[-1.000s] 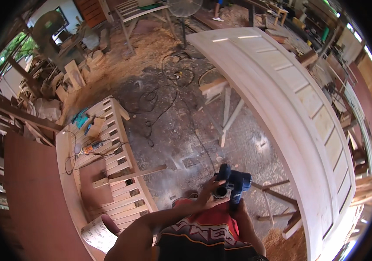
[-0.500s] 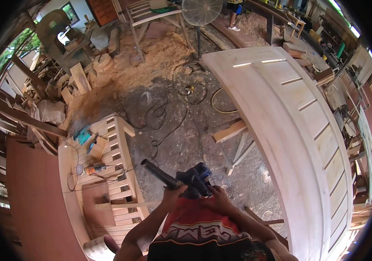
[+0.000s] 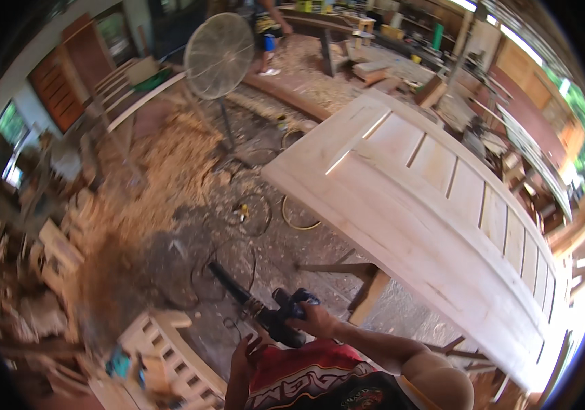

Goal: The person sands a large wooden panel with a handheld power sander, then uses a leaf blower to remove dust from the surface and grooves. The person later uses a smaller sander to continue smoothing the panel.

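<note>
In front of my waist is a black handheld blower (image 3: 273, 322) with a long dark nozzle pointing away and to the left. My right hand (image 3: 316, 321) is closed around its handle, beside the dark blue battery part. My left hand (image 3: 244, 352) is close to the blower's left side, its fingers loosely apart and not wrapped round it. A large pale wooden panel door (image 3: 402, 225) with slotted grooves lies raised to my right, propped on a wooden trestle (image 3: 369, 294).
At lower left stands a slatted wooden bench (image 3: 169, 342) bearing tools. Cords (image 3: 255, 225) curl over the dark floor, and sawdust (image 3: 149, 174) is heaped beyond. Farther off are a round mesh dish (image 3: 218, 56) on a post and another person (image 3: 269, 41).
My view has swung to the right, toward the panel. My left hand has come off the blower and dropped lower. My right hand now grips the blower's handle, higher up.
</note>
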Demonstrator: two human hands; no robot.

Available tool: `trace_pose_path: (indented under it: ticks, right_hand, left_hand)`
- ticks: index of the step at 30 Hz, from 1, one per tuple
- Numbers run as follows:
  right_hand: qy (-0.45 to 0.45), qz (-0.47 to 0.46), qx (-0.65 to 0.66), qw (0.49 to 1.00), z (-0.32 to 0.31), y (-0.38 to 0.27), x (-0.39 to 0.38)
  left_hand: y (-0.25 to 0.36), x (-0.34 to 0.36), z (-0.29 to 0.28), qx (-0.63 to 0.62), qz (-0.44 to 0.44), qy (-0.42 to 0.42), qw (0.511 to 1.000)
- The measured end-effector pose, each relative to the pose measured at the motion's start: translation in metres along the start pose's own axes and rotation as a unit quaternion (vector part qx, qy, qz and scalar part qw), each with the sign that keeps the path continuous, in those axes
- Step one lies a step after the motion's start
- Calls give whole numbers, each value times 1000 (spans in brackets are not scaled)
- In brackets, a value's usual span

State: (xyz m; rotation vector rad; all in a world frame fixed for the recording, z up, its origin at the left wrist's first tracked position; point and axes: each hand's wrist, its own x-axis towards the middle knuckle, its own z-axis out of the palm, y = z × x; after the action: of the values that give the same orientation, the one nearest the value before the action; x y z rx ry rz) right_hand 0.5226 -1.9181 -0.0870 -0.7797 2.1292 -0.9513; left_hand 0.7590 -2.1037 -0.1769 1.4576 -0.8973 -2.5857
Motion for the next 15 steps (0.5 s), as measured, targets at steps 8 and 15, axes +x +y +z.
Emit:
trace_pose_path:
  ticks: [8,15]
  right_hand:
    - [266,144,41,952,-121,-112,72]
    - [545,295,-30,784,-177,-112,63]
  left_hand:
    - [274,126,-52,277,104,-53,954]
    - [411,227,73,294,78,-114,946]
